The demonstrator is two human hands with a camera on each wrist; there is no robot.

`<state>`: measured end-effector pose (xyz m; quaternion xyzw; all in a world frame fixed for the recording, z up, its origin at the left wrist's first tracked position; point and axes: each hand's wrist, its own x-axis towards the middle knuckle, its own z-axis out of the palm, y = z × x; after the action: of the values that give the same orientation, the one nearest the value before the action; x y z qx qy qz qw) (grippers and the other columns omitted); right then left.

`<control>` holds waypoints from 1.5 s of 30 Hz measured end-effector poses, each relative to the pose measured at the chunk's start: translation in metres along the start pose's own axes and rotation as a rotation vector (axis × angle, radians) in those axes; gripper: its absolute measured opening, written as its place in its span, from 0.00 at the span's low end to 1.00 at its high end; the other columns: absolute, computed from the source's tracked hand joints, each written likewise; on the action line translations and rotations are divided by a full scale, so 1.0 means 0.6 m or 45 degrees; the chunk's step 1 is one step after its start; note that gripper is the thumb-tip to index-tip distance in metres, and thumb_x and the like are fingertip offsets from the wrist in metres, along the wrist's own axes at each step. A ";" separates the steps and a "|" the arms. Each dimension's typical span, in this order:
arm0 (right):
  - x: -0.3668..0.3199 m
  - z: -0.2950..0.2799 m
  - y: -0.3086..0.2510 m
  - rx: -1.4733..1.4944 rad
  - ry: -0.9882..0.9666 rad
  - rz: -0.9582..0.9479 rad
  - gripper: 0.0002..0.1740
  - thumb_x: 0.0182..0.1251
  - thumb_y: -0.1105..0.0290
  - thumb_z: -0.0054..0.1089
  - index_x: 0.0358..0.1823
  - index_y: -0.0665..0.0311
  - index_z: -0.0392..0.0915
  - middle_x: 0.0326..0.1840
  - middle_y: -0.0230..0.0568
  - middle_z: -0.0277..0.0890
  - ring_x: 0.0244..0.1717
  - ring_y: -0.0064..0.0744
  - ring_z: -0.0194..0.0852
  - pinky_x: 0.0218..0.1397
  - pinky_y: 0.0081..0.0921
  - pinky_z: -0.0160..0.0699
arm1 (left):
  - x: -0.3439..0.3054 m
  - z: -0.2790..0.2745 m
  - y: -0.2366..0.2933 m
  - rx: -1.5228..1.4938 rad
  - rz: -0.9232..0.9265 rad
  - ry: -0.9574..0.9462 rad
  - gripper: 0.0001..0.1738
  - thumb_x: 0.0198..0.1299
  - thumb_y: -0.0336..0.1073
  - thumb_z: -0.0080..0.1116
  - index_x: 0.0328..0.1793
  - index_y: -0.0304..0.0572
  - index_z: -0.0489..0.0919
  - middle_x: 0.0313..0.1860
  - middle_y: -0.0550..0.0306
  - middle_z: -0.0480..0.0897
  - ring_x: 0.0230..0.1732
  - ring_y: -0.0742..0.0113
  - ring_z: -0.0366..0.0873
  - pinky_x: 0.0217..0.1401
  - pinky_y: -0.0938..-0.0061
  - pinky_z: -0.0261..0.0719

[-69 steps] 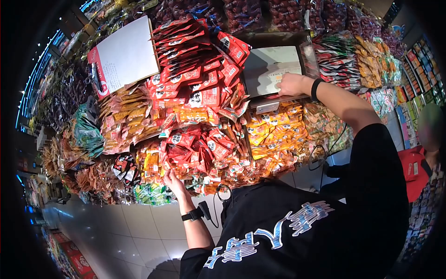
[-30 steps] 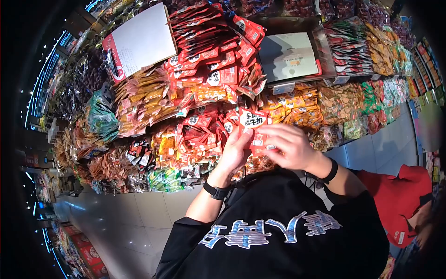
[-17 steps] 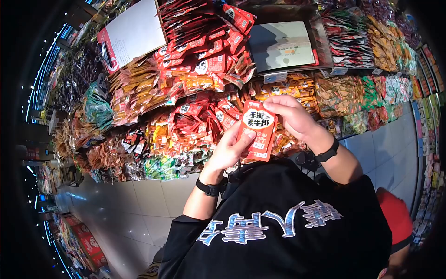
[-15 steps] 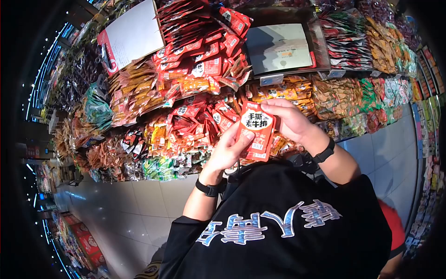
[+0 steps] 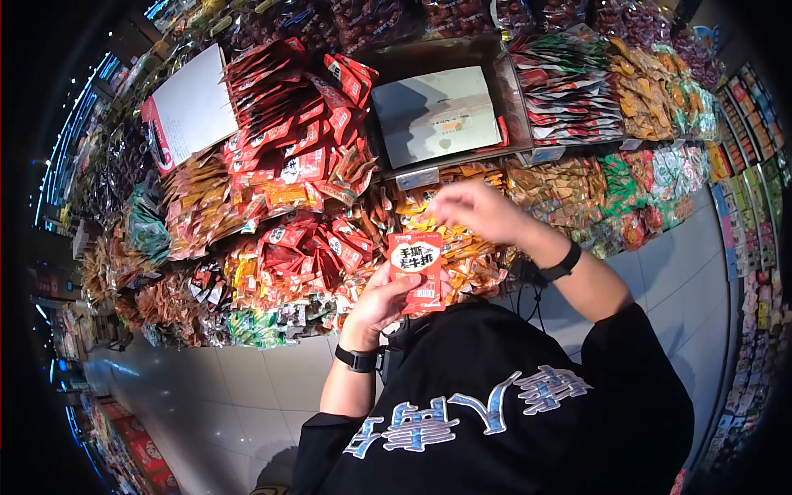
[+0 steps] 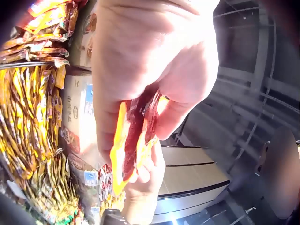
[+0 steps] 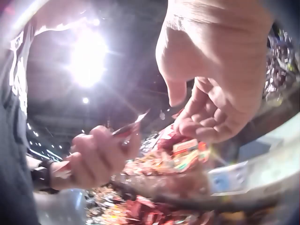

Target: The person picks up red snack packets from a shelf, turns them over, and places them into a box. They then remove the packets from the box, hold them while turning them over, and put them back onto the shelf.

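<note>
My left hand (image 5: pixel 381 299) grips red snack packets (image 5: pixel 417 262) with bold black lettering on a white oval, the thumb across the front. In the left wrist view, packet edges (image 6: pixel 129 140) stand a little apart between the thumb and fingers. My right hand (image 5: pixel 478 208) is raised to the right of the packets, apart from them, over the yellow snack packets of the display. The right wrist view shows its fingers (image 7: pixel 206 126) loosely curled with nothing between them. Beyond my left hand lies a heap of similar red packets (image 5: pixel 307 252).
An open box (image 5: pixel 507 99) with a pale carton piece (image 5: pixel 437 115) stands behind my hands. Taller stacks of red packets (image 5: pixel 276 140) and a white sign board (image 5: pixel 194 107) are at the left. Red and white packets (image 5: pixel 573 95) fill the shelf at right. Tiled floor (image 5: pixel 239 388) lies below.
My right hand went from the box to the packets in my left hand, handled them there, then let go and moved up away. The left hand keeps its grip. The display has shifted in view.
</note>
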<state>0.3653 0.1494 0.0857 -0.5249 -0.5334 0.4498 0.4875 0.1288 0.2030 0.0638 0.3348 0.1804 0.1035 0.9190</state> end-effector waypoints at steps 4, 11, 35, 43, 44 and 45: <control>0.056 -0.149 0.008 -1.220 0.654 -0.093 0.12 0.65 0.70 0.54 0.38 0.74 0.80 0.32 0.59 0.81 0.36 0.53 0.83 0.40 0.43 0.79 | -0.001 -0.017 -0.004 -0.021 0.042 -0.034 0.20 0.65 0.27 0.51 0.62 0.27 0.68 0.51 0.40 0.81 0.53 0.50 0.82 0.60 0.58 0.80; 0.137 -0.241 0.114 -1.796 0.622 0.257 0.08 0.54 0.79 0.53 0.32 0.74 0.81 0.34 0.65 0.79 0.38 0.61 0.82 0.43 0.50 0.83 | -0.020 -0.040 0.002 0.014 0.110 0.071 0.21 0.63 0.32 0.55 0.60 0.28 0.70 0.49 0.44 0.81 0.50 0.52 0.82 0.56 0.59 0.81; 0.145 -0.258 0.166 -2.042 0.707 0.388 0.09 0.63 0.77 0.51 0.38 0.69 0.81 0.38 0.51 0.81 0.37 0.47 0.85 0.38 0.37 0.86 | -0.070 -0.100 0.042 0.124 0.001 0.095 0.19 0.68 0.29 0.51 0.64 0.34 0.70 0.53 0.51 0.82 0.53 0.61 0.81 0.59 0.67 0.79; 0.153 -0.263 0.179 -2.105 0.650 0.513 0.10 0.61 0.75 0.54 0.30 0.65 0.86 0.30 0.49 0.83 0.33 0.46 0.86 0.36 0.37 0.86 | -0.075 -0.107 0.032 0.020 0.022 -0.029 0.20 0.68 0.28 0.49 0.65 0.32 0.68 0.54 0.49 0.79 0.55 0.57 0.80 0.62 0.62 0.78; 0.152 -0.262 0.176 -2.101 0.643 0.507 0.10 0.62 0.75 0.54 0.30 0.65 0.86 0.30 0.49 0.84 0.33 0.46 0.86 0.36 0.37 0.86 | -0.075 -0.107 0.030 0.017 0.021 -0.029 0.20 0.68 0.28 0.49 0.65 0.32 0.68 0.54 0.49 0.79 0.55 0.58 0.80 0.63 0.62 0.77; 0.151 -0.260 0.172 -2.095 0.636 0.501 0.10 0.62 0.75 0.53 0.30 0.65 0.86 0.30 0.49 0.84 0.33 0.46 0.86 0.36 0.37 0.86 | -0.073 -0.107 0.025 0.068 0.053 -0.054 0.21 0.71 0.34 0.47 0.66 0.31 0.68 0.55 0.47 0.79 0.55 0.56 0.80 0.64 0.60 0.76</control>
<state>0.5351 0.2394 0.0067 -0.8748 -0.4660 -0.1291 -0.0289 0.0619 0.2377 0.0393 0.3652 0.1566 0.1104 0.9110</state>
